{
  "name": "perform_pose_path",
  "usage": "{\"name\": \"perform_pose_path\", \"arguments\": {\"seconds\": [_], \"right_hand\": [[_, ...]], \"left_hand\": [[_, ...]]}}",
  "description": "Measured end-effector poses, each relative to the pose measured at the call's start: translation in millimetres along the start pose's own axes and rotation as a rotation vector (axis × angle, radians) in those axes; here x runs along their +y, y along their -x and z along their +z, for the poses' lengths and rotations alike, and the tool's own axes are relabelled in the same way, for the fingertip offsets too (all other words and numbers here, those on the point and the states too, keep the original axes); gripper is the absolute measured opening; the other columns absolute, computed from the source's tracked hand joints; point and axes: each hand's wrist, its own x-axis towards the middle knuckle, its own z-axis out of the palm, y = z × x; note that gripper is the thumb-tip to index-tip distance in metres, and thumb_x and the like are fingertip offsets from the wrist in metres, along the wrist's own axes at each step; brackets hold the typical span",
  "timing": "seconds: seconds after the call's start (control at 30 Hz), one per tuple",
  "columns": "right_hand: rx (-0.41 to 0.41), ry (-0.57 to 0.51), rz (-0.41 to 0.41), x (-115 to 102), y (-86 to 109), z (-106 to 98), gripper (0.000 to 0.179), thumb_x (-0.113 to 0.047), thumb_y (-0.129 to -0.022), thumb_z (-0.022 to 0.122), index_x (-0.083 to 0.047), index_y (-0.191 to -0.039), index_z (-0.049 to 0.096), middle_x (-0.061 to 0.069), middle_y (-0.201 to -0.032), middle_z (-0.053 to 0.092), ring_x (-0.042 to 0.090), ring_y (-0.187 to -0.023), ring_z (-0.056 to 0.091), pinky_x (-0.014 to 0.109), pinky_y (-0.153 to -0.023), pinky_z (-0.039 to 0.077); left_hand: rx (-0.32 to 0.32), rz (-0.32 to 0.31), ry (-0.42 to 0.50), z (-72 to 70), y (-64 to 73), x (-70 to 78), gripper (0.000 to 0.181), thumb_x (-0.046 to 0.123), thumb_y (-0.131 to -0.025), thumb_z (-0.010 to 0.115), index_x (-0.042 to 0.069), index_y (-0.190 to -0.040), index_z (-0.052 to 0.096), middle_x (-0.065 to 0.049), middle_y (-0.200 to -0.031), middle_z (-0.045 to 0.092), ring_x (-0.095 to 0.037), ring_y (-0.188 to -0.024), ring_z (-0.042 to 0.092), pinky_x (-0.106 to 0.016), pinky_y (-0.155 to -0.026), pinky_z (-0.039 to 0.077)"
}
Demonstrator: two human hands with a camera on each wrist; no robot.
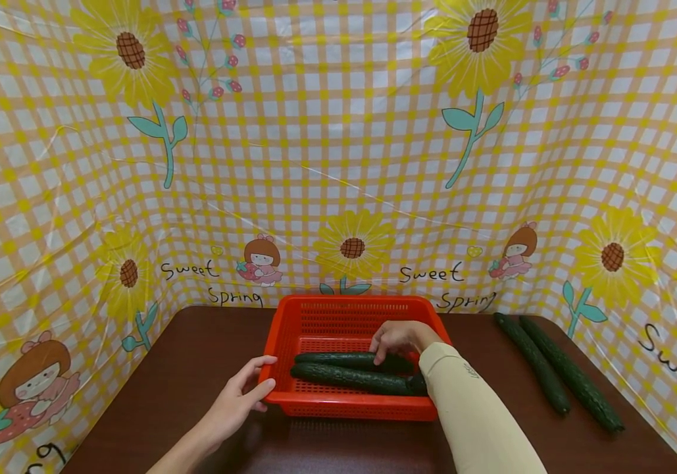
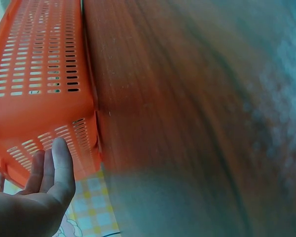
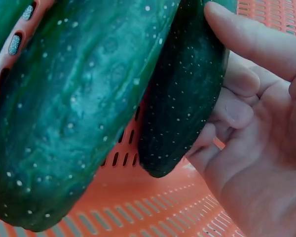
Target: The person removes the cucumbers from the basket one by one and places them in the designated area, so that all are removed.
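Note:
A red plastic basket with slotted walls stands on the table. Inside it, a front cucumber and a rear cucumber lie side by side, lengthwise. My right hand reaches in and grips the rear cucumber, thumb on one side and curled fingers on the other. Close beside that one, another cucumber fills much of the right wrist view. At the basket's left end, my left hand touches the rim with extended fingers. The left wrist view shows its fingers by the outer wall.
Two more cucumbers, one inner and one outer, lie on the brown table right of the basket. A checked sunflower cloth hangs behind and along both sides.

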Motion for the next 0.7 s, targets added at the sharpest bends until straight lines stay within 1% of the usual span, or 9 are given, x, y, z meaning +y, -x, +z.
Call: {"name": "perform_pose_path", "arguments": {"seconds": [0.1,0.17,0.23,0.3,0.37,0.43,0.5,0.6,0.7], "right_hand": [[0.029,0.026,-0.019,-0.1,-1.2,-1.8,0.029,-0.007,-0.087,0.073,-0.003,-0.115,0.07,0.004,-0.1,0.067,0.014,-0.076,0.044,0.03,-0.071,0.043],[0.046,0.04,-0.036,0.5,-1.1,-3.0,0.032,-0.007,-0.087,0.074,-0.002,-0.118,0.07,0.008,-0.113,0.069,0.016,-0.085,0.05,0.034,-0.078,0.047],[0.059,0.057,-0.044,2.1,-0.5,-4.1,0.035,-0.008,-0.087,0.075,-0.002,-0.121,0.07,0.01,-0.122,0.069,0.019,-0.091,0.053,0.038,-0.083,0.049],[0.062,0.068,-0.046,3.9,0.8,-4.9,0.037,-0.009,-0.087,0.075,-0.003,-0.123,0.07,0.012,-0.127,0.068,0.021,-0.1,0.057,0.043,-0.089,0.05],[0.057,0.077,-0.049,5.4,1.5,-5.0,0.039,-0.011,-0.087,0.076,-0.003,-0.125,0.07,0.012,-0.13,0.067,0.026,-0.114,0.059,0.048,-0.098,0.05],[0.048,0.072,-0.044,6.3,1.6,-5.0,0.041,-0.012,-0.087,0.076,-0.004,-0.127,0.069,0.013,-0.133,0.065,0.033,-0.128,0.055,0.054,-0.105,0.046],[0.048,0.069,-0.041,7.2,1.2,-5.2,0.042,-0.012,-0.087,0.077,-0.005,-0.127,0.069,0.014,-0.136,0.063,0.039,-0.134,0.049,0.057,-0.109,0.042],[0.044,0.044,-0.031,8.2,0.2,-5.3,0.043,-0.011,-0.086,0.077,-0.004,-0.127,0.069,0.016,-0.139,0.06,0.041,-0.138,0.044,0.058,-0.112,0.038],[0.039,0.002,-0.026,9.3,-1.1,-5.5,0.043,-0.009,-0.085,0.078,-0.003,-0.127,0.069,0.017,-0.14,0.059,0.041,-0.138,0.045,0.057,-0.113,0.037]], "left_hand": [[-0.002,0.003,0.005,-0.2,0.5,0.4,0.043,0.023,-0.101,0.062,0.016,-0.142,0.05,-0.021,-0.128,0.055,-0.021,-0.095,0.062,-0.037,-0.076,0.059],[-0.005,0.004,0.001,0.1,0.3,0.5,0.044,0.023,-0.101,0.062,0.016,-0.143,0.05,-0.022,-0.129,0.055,-0.02,-0.095,0.062,-0.036,-0.076,0.059],[-0.008,0.003,-0.001,0.6,0.0,0.4,0.044,0.023,-0.102,0.061,0.016,-0.143,0.049,-0.021,-0.129,0.054,-0.02,-0.094,0.062,-0.036,-0.075,0.058],[-0.011,0.003,-0.005,1.2,-0.5,0.3,0.044,0.023,-0.102,0.061,0.016,-0.144,0.049,-0.021,-0.13,0.054,-0.02,-0.094,0.061,-0.035,-0.075,0.058],[-0.011,0.002,-0.01,1.5,-0.8,0.6,0.044,0.023,-0.102,0.06,0.015,-0.144,0.049,-0.021,-0.129,0.054,-0.02,-0.094,0.061,-0.036,-0.075,0.058],[-0.008,0.001,-0.01,1.6,-0.6,1.0,0.044,0.023,-0.102,0.061,0.015,-0.144,0.049,-0.021,-0.129,0.054,-0.021,-0.093,0.061,-0.035,-0.074,0.058],[-0.006,0.001,-0.012,1.6,-0.9,1.1,0.044,0.023,-0.102,0.061,0.015,-0.144,0.049,-0.021,-0.128,0.054,-0.021,-0.092,0.061,-0.035,-0.074,0.058],[-0.002,0.0,-0.021,1.3,-0.8,0.9,0.044,0.023,-0.101,0.061,0.015,-0.143,0.049,-0.02,-0.128,0.056,-0.02,-0.091,0.061,-0.035,-0.074,0.058],[0.002,0.001,-0.026,1.1,-0.7,0.9,0.044,0.023,-0.101,0.061,0.015,-0.143,0.05,-0.021,-0.127,0.056,-0.02,-0.09,0.061,-0.035,-0.074,0.058]]}}
